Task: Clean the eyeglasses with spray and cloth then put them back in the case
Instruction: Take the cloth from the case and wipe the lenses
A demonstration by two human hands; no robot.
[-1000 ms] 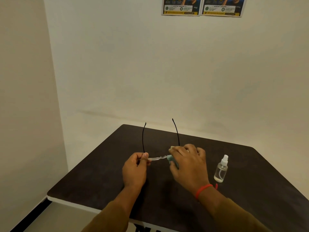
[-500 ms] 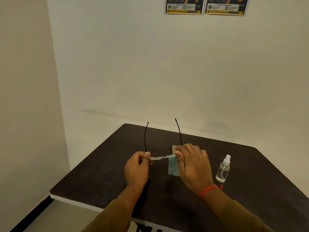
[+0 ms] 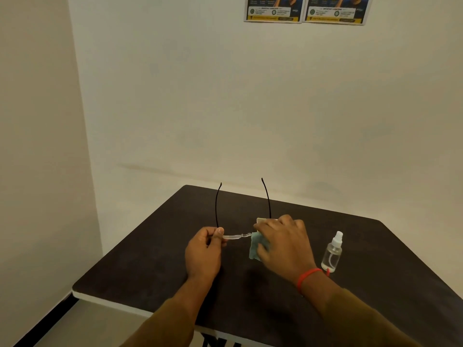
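Observation:
I hold the eyeglasses above the dark table, their clear front toward me and two thin black temples pointing away and up. My left hand pinches the left end of the frame. My right hand presses a pale blue-green cloth against the right lens, which the cloth and fingers hide. A small clear spray bottle with a white nozzle stands upright on the table, just right of my right wrist. A pale flat object shows behind my right fingers; I cannot tell whether it is the case.
The table sits in a corner, with a wall close on the left and another behind it. Two posters hang high on the back wall. The table's front left edge has a white rim.
The cloth hangs out further below my right fingers than a second ago, when it was bunched under my hand. The glasses and my left hand have hardly moved.

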